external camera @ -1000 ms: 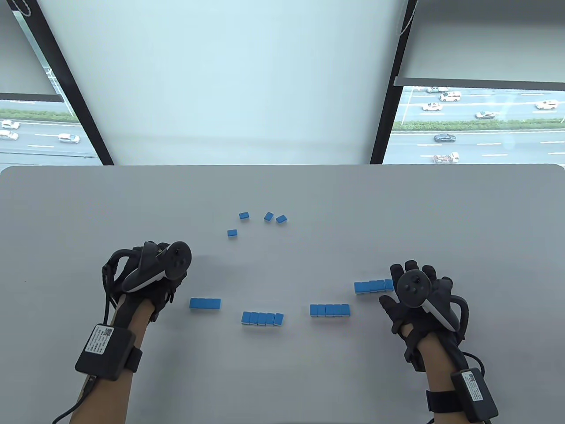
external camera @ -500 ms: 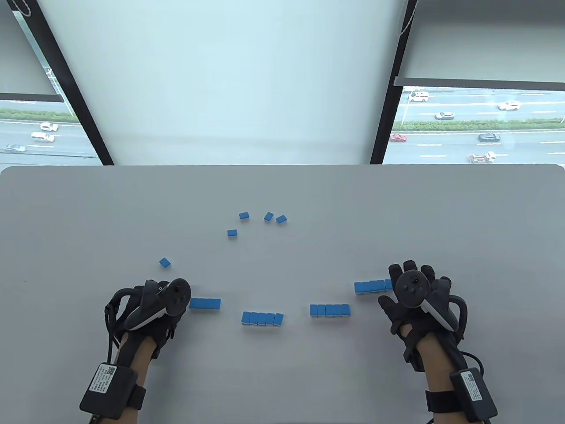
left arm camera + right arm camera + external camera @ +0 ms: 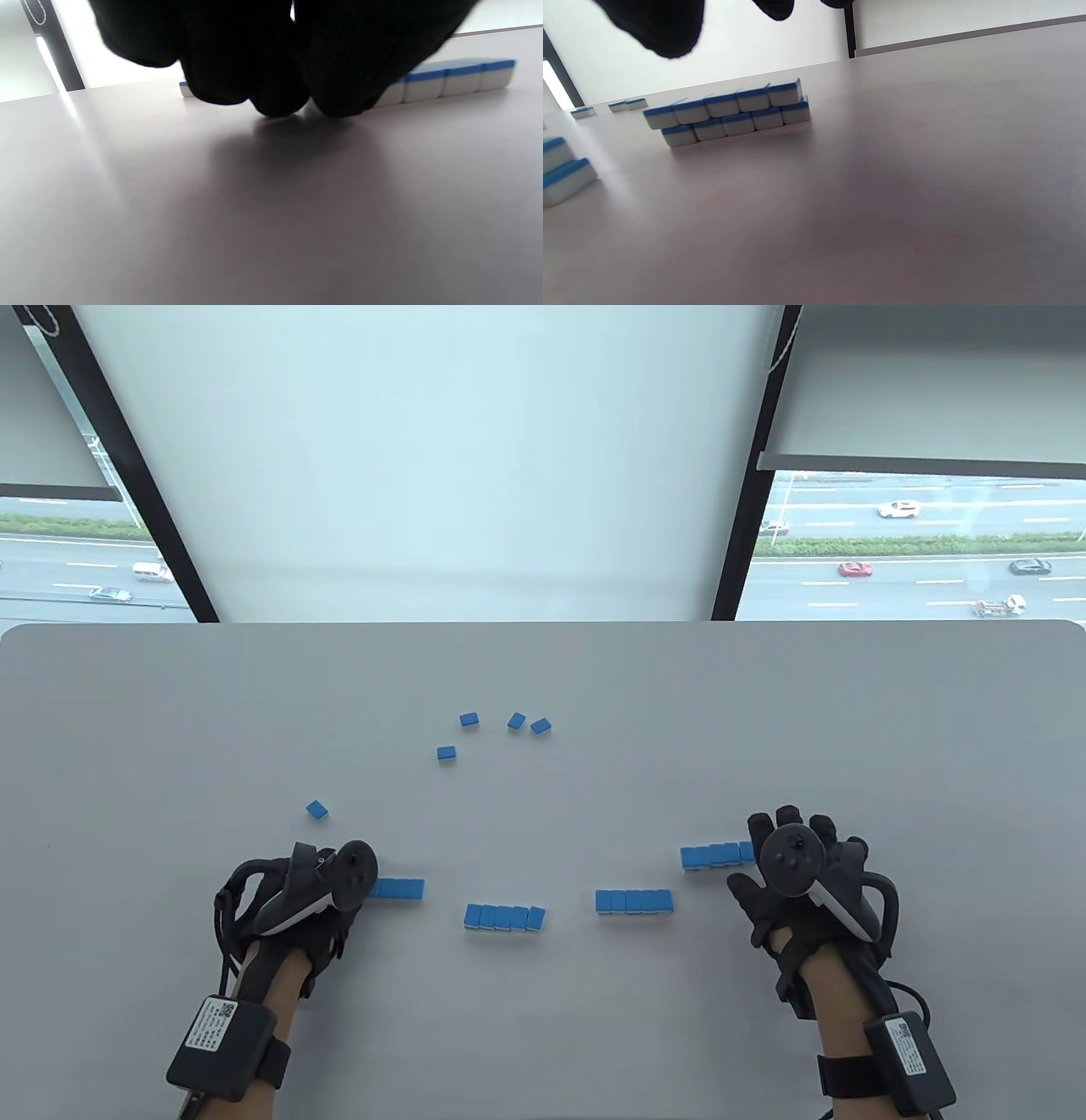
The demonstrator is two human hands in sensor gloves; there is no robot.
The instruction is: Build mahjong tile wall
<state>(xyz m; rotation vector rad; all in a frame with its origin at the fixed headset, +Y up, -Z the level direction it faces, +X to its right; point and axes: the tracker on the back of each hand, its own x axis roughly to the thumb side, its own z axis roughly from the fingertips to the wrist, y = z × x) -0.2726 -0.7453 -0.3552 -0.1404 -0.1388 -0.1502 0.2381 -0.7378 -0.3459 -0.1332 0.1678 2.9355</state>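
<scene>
left hand (image 3: 318, 891), fingers curled at the left row (image 3: 397, 888) end, grip unclear, has dropped back from a stray tile (image 3: 317, 810) to square that row, while right hand (image 3: 802, 869), spread, stays by the right row (image 3: 713, 855) on the bench (image 3: 543, 1027).

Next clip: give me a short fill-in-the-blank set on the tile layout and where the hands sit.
1. The left hand sits at the ____ end of the leftmost tile row.
2. Near the table's middle, ____ loose tiles form a cluster.
3. The right wrist view shows the row by the right hand stacked ____ tiles high.
4. A single stray tile lies on the ____ side.

Missing words: left; four; two; left
</scene>
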